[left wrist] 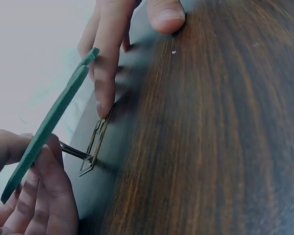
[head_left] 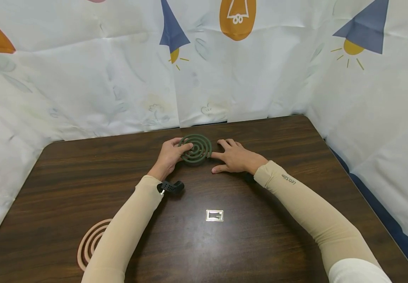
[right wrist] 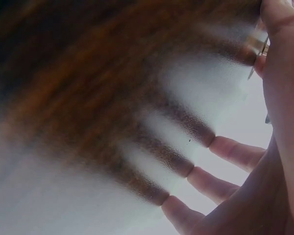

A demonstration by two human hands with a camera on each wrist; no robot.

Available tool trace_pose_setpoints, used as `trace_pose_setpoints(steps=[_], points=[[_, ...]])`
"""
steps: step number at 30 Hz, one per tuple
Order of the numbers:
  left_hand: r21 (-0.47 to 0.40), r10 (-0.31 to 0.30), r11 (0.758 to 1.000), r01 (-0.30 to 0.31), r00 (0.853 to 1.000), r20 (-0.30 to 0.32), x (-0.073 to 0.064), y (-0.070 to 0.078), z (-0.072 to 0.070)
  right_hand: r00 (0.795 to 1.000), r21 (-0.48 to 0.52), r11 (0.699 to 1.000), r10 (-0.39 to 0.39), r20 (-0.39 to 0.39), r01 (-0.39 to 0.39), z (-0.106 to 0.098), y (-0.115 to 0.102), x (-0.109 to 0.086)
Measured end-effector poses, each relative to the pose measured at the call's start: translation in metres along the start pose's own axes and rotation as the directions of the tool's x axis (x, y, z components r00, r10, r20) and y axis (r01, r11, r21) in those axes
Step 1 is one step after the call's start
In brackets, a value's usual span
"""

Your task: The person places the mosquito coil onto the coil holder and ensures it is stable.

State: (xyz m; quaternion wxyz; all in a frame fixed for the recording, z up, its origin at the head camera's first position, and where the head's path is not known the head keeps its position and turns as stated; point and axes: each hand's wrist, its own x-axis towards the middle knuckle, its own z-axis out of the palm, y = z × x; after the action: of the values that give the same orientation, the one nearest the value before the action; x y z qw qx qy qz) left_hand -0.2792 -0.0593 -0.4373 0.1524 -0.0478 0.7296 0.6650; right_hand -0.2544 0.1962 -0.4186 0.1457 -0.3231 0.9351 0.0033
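My left hand (head_left: pixel 167 157) pinches a dark green mosquito coil (head_left: pixel 197 148), its thumb across the upper face near the centre. Seen edge-on in the left wrist view, the coil (left wrist: pixel 49 122) is tilted above the table. Below it stands a thin metal coil stand (left wrist: pixel 104 133) with a raised prong, whose upper tip is hidden behind the left fingers (left wrist: pixel 54 188). My right hand (head_left: pixel 237 158) is spread over the table, its index fingertip touching one end of this stand. In the right wrist view, the other fingertips (right wrist: pixel 235 152) rest on the tabletop.
A second flat metal stand (head_left: pixel 214 215) lies on the dark wooden table (head_left: pixel 278 236), nearer me. At the lower left lies a tan coil (head_left: pixel 88 245), partly covered by my left forearm. White printed fabric (head_left: pixel 126 86) hangs behind the table's back edge and along the sides.
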Motion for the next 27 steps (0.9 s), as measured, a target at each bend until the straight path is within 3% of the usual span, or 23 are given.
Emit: trace_pose_setpoints(steps=[17, 27], points=[[-0.066, -0.022, 0.998, 0.024, 0.999, 0.029, -0.0002, 0.0030, -0.0045, 1.000, 0.026, 1.000, 0.000, 0.011, -0.001, -0.0016, -0.0014, 0.0001], [-0.041, -0.031, 0.999, 0.032, 0.999, 0.035, 0.0002, 0.0045, -0.0041, 1.000, 0.039, 0.999, 0.013, 0.014, -0.014, -0.0015, 0.0000, -0.0007]])
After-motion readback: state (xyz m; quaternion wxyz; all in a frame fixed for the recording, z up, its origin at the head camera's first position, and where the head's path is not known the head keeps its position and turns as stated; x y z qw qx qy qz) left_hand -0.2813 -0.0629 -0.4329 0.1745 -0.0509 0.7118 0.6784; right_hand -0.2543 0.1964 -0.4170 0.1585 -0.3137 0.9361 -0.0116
